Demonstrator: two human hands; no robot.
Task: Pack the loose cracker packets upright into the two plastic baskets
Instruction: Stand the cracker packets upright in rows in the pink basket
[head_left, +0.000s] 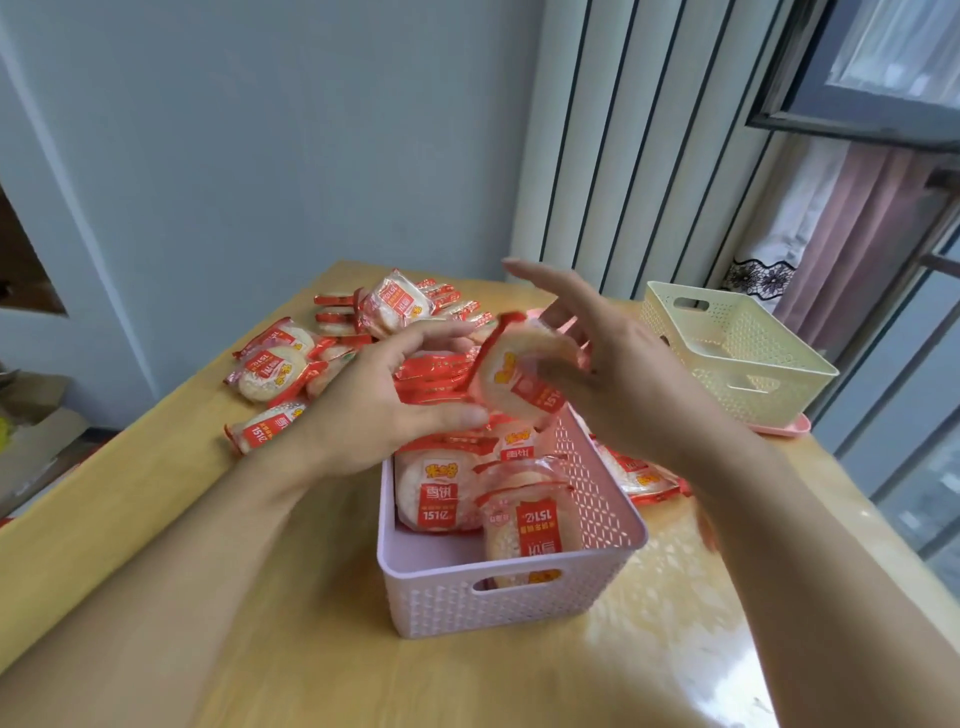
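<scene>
Mid-packing, the right hand (618, 364) pinched a cracker packet (522, 376) above the pink basket (597, 499), the left hand (384, 395) hung relaxed at nine o'clock; next, lowering it upright seemed needed.

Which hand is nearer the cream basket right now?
Right. The right hand is over the pink basket, on the side toward the cream basket; the left hand is farther left.
</scene>
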